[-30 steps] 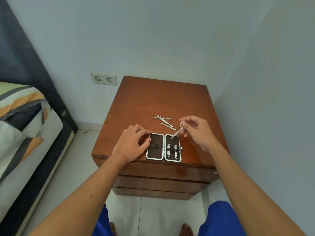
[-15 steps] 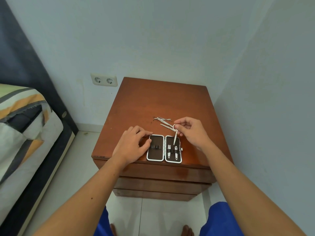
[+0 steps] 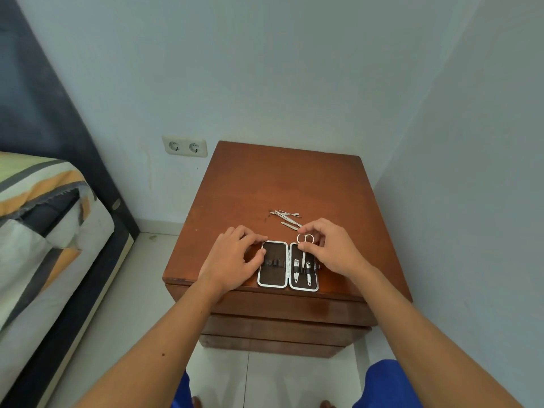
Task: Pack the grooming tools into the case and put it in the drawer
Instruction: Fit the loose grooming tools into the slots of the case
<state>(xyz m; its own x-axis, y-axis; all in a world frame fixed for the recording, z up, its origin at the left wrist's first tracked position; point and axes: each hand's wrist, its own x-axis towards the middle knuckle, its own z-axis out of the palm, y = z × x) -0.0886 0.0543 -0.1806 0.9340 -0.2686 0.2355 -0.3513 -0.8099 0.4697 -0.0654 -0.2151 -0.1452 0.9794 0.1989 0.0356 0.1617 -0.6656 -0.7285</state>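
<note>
Since the earlier frame, my right hand (image 3: 332, 250) has swung the scissors (image 3: 304, 248) from a slant over the loose tools to upright over the right half of the case (image 3: 288, 265), blades pointing down into it between the two clippers (image 3: 302, 269) already strapped there. My right fingers (image 3: 306, 246) are curled, thumb and forefinger pinching the scissors at the ring handles, which sit just above the case's upper edge at centre frame. My left hand (image 3: 232, 259) rests on the desk (image 3: 265, 184) just left of the case, fingers loosely bent, thumb and forefinger tips touching the case's left rim; whether they grip it I cannot tell. That case lies open and flat at the near edge of the desk, left half showing only dark straps. Remaining loose tools (image 3: 287, 217), thin and metallic, lie in a small heap on the desk above the case, close to my right knuckles. Drawer fronts (image 3: 282, 325) below the desk top are closed. At upper left of the desk a double wall socket (image 3: 184, 146) is visible; a striped bed (image 3: 38, 231) occupies the left of the frame.
</note>
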